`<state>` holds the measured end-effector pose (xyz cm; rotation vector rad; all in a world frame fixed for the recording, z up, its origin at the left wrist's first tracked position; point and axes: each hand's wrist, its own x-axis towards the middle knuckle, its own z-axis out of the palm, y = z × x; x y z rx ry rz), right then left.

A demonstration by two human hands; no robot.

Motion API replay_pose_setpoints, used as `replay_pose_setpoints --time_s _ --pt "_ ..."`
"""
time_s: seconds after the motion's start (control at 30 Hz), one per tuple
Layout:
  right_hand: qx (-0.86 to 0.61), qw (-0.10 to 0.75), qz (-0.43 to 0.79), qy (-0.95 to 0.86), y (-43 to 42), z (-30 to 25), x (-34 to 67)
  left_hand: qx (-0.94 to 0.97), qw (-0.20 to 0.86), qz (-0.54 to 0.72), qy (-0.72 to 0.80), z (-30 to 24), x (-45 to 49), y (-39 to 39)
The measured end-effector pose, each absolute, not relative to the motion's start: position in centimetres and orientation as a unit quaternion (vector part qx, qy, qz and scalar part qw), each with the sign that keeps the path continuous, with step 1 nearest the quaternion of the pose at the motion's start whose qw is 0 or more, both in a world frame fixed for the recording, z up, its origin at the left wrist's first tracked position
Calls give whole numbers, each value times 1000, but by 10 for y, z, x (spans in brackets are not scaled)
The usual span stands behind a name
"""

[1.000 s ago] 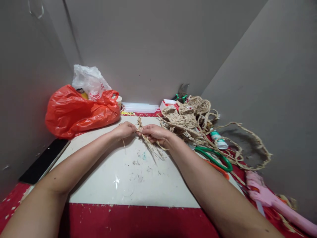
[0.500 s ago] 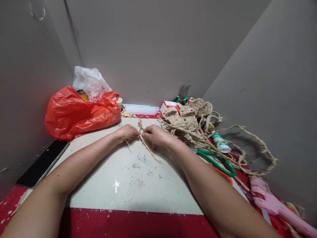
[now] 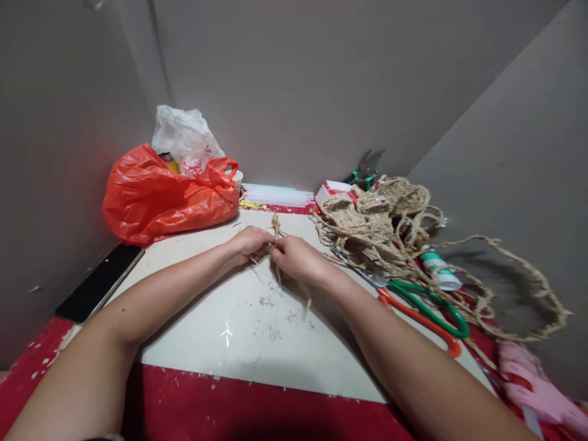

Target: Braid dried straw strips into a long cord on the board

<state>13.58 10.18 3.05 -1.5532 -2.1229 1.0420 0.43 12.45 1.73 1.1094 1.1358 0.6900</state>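
Note:
My left hand [image 3: 250,241] and my right hand [image 3: 294,258] meet over the far middle of a white board [image 3: 239,318]. Both are closed in a pinch on a thin bundle of straw strands [image 3: 275,224], whose braided tip sticks up between the fingertips. Loose strand ends trail from under my right hand toward me. The two hands nearly touch each other.
A pile of braided straw rope [image 3: 367,223] lies right of the hands, one long braid [image 3: 519,288] looping out. Green and orange scissors [image 3: 427,306], a small glue bottle [image 3: 438,269], a pink tool [image 3: 537,392], a red plastic bag [image 3: 160,196], a white bag [image 3: 186,138] and a black phone [image 3: 98,283] surround the board.
The view has shifted, so everything sits further right. My hands have closed in on each other, and the loose strand ends are now mostly hidden under my right hand.

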Motion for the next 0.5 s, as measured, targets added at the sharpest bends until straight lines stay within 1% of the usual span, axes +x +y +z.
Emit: replay_pose_setpoints --time_s 0.07,0.1,0.13,0.17,0.2,0.23,0.3,0.33,0.37,0.4,0.5 --pt "-523 97 315 -786 95 41 137 478 659 305 494 17 3 124" --pt "-494 56 325 -804 93 48 139 475 664 307 489 17 2 125" --pt "-453 26 366 -813 91 55 143 473 669 312 482 18 1 125" --pt "-424 22 409 -808 92 61 147 470 673 318 474 18 -1 126" --pt "-423 50 435 -793 95 65 152 466 679 321 467 19 -2 127" --pt "-449 109 436 -772 100 67 157 462 685 321 463 19 -3 127" --pt "-536 259 375 -711 113 63 165 453 700 314 454 20 -4 128" --pt "-564 306 352 -682 119 57 167 450 708 308 450 21 -4 128" --pt "-575 321 362 -660 124 51 167 448 714 304 445 21 -4 129" --pt "-575 315 398 -642 128 45 166 449 716 301 441 21 -4 129" --pt "-527 254 549 -597 132 30 157 464 710 295 440 21 -1 128"
